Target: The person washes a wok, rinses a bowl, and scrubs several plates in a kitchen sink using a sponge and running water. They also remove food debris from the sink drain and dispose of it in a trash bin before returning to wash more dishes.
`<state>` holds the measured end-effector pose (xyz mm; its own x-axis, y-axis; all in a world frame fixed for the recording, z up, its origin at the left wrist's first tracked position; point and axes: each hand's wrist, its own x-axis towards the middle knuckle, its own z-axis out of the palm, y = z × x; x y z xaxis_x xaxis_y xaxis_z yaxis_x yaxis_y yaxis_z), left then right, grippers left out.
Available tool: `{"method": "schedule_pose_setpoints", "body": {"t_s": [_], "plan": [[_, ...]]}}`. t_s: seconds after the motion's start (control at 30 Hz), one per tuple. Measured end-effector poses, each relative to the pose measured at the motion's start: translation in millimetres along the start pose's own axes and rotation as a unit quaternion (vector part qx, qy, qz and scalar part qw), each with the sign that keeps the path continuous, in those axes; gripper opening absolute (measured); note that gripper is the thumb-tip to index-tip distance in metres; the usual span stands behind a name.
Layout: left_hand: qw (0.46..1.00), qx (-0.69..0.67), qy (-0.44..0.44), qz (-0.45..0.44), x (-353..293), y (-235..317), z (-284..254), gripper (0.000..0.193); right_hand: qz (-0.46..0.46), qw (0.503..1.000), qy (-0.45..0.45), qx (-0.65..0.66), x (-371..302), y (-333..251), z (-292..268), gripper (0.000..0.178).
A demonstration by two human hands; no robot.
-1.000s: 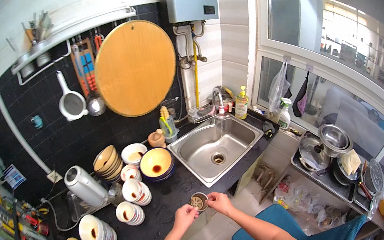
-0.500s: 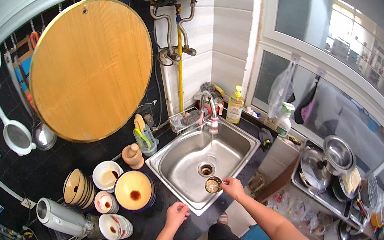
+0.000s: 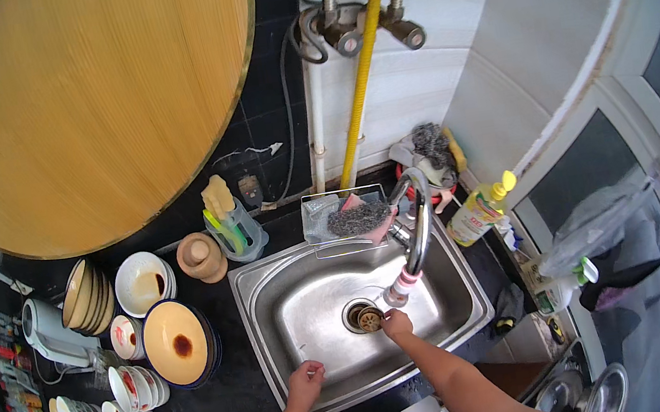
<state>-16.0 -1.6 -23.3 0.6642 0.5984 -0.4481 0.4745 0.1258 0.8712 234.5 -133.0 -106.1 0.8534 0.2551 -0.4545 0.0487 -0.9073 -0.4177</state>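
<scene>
My right hand (image 3: 398, 324) reaches over the steel sink (image 3: 285, 295) and pinches a round metal sink strainer (image 3: 369, 318) by its edge. The strainer overlaps the right side of the drain opening (image 3: 354, 314); whether it touches the drain's rim I cannot tell. Just above the hand is the curved faucet (image 3: 418, 231), its spout tip pink and white. Above the sink's front left rim hovers my left hand (image 3: 306, 380). Its fingers are curled in toward the thumb, and nothing shows in them.
Stacked bowls with dark residue, among them a large yellow bowl (image 3: 173, 346), stand on the left counter. Behind the sink are a wooden mortar (image 3: 201, 258), a utensil holder (image 3: 243, 233) and a wire rack (image 3: 320, 222) with a scourer. A yellow soap bottle (image 3: 478, 212) stands right of the faucet.
My right hand has carried the strainer from the sink's front edge in to the drain. My left hand has moved over the sink's front left rim. The view has shifted closer to the sink.
</scene>
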Motion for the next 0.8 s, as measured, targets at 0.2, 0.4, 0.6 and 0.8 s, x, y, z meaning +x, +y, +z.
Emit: {"method": "schedule_pose_setpoints", "body": {"t_s": [0.2, 0.4, 0.6, 0.8], "plan": [[0.999, 0.047, 0.017, 0.016, 11.9, -8.6, 13.2, 0.012, -0.074, 0.997, -0.016, 0.028, 36.3, -3.6, 38.4, 0.024], [0.997, 0.049, -0.011, 0.064, 33.8, -5.8, 26.3, 0.013, -0.129, 0.964, -0.100, -0.208, 60.2, 1.8, 42.3, 0.040], [0.988, 0.080, -0.047, 0.127, 33.0, 4.0, 35.9, 0.011, -0.222, 0.942, -0.104, -0.227, 30.2, -10.4, -57.4, 0.052], [0.964, 0.038, -0.025, 0.263, -8.7, 47.8, 33.7, 0.012, -0.296, 0.851, 0.430, -0.060, -37.2, 84.0, -193.0, 0.024]]}}
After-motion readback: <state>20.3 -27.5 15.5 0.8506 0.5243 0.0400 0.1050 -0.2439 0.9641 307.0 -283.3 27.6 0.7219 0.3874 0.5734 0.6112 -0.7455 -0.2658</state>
